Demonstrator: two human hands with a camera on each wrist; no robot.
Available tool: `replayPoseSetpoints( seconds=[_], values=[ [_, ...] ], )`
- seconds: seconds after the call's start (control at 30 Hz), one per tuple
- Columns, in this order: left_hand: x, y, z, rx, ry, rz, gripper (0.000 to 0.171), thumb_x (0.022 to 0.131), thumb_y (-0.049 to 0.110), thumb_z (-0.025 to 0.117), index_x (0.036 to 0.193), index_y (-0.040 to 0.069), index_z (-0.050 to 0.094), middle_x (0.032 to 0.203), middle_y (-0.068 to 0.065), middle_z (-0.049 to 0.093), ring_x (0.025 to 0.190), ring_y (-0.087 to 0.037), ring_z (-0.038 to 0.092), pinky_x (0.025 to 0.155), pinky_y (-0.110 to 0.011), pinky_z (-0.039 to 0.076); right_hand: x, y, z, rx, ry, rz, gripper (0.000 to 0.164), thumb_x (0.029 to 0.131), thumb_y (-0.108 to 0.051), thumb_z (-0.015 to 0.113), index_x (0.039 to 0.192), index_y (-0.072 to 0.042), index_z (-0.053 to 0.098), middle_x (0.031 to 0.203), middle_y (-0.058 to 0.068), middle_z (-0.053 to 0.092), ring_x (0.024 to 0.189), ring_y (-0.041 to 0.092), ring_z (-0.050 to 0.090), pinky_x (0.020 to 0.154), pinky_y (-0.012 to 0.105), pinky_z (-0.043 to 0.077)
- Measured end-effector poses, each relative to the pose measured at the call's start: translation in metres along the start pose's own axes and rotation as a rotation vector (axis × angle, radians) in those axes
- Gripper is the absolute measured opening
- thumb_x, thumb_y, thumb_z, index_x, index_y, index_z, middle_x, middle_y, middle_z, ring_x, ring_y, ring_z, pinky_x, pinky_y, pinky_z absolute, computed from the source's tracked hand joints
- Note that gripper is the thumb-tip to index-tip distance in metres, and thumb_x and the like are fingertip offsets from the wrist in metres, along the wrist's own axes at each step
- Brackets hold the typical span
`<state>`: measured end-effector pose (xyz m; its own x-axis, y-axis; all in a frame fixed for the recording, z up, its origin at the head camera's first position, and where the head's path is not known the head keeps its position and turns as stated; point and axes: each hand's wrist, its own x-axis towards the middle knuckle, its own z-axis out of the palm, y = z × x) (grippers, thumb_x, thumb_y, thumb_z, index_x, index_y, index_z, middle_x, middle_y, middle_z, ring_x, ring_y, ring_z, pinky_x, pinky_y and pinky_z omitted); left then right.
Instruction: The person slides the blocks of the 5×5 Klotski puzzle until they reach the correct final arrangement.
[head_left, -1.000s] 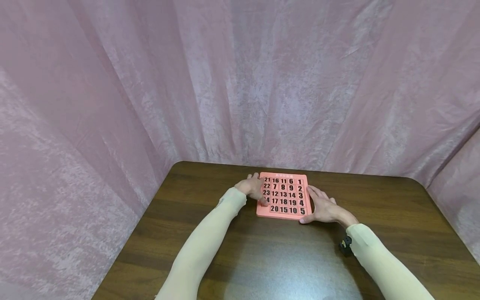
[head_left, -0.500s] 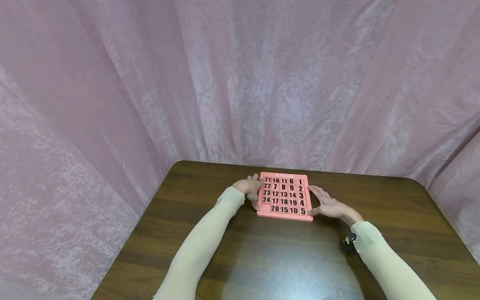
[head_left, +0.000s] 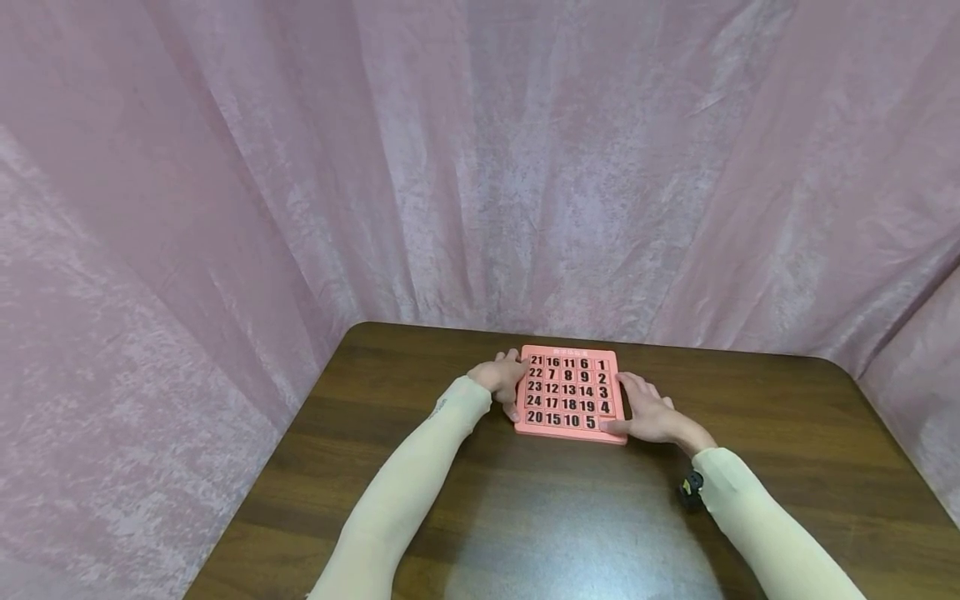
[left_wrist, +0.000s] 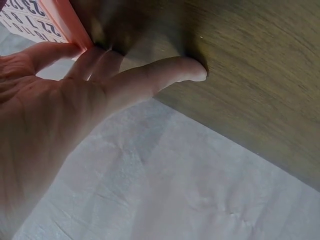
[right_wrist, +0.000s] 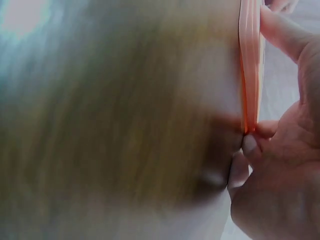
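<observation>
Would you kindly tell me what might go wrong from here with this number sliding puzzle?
The right hand has its thumb at the lower-right corner of the number sliding puzzle, beside tile 5 and below tile 4, so it might nudge either tile by accident.
The left hand touches the left edge; if it eases off, the puzzle might skid on the wooden table.

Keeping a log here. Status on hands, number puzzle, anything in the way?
Left hand at left edge of number puzzle; right hand at right edge. Puzzle on table, bottom row showing 20, 15, 10, 5. Right thumb partly covers bottom-right slot.
</observation>
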<state>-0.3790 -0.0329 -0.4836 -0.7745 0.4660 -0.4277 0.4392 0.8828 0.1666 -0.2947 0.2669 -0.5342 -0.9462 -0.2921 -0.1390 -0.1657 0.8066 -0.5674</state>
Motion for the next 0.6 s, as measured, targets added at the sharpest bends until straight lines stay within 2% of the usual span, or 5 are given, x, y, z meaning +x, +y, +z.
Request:
replayPoseSetpoints(
  seconds=[0.17, 0.4, 0.5, 0.6],
  values=[
    [0.000, 0.001, 0.001, 0.000, 0.003, -0.011, 0.126, 0.078, 0.033, 0.100, 0.176, 0.014, 0.023, 0.171, -0.014, 0.030, 0.143, -0.028, 0.034, 0.114, -0.037, 0.045, 0.003, 0.000, 0.004, -0.045, 0.010, 0.033, 0.117, 0.093, -0.061, 0.078, 0.169, 0.006, 0.019, 0.174, 0.035, 0.021, 0.159, 0.058, 0.023, 0.111, 0.078, 0.030],
    [0.002, 0.001, 0.002, -0.002, -0.009, -0.019, 0.125, 0.079, 0.030, 0.100, 0.176, 0.015, 0.022, 0.174, -0.013, 0.027, 0.151, -0.029, 0.033, 0.116, -0.038, 0.045, 0.013, 0.009, -0.002, 0.072, -0.002, 0.046, 0.115, 0.094, -0.067, 0.073, 0.167, 0.005, 0.023, 0.170, 0.038, 0.024, 0.155, 0.060, 0.022, 0.116, 0.083, 0.024],
    [0.002, 0.002, 0.002, -0.004, -0.013, -0.026, 0.125, 0.080, 0.030, 0.100, 0.176, 0.016, 0.021, 0.172, -0.012, 0.029, 0.148, -0.028, 0.034, 0.114, -0.037, 0.045, 0.021, 0.012, -0.007, 0.096, -0.025, 0.068, 0.115, 0.097, -0.069, 0.068, 0.170, 0.005, 0.018, 0.169, 0.038, 0.022, 0.155, 0.060, 0.020, 0.121, 0.083, 0.023],
    [0.002, 0.003, 0.002, -0.006, -0.017, -0.029, 0.125, 0.080, 0.029, 0.100, 0.177, 0.017, 0.020, 0.173, -0.012, 0.028, 0.147, -0.027, 0.034, 0.113, -0.036, 0.046, 0.029, 0.014, -0.012, 0.097, -0.055, 0.097, 0.117, 0.098, -0.073, 0.064, 0.173, 0.000, 0.013, 0.168, 0.035, 0.021, 0.153, 0.057, 0.021, 0.122, 0.079, 0.028]
  ],
)
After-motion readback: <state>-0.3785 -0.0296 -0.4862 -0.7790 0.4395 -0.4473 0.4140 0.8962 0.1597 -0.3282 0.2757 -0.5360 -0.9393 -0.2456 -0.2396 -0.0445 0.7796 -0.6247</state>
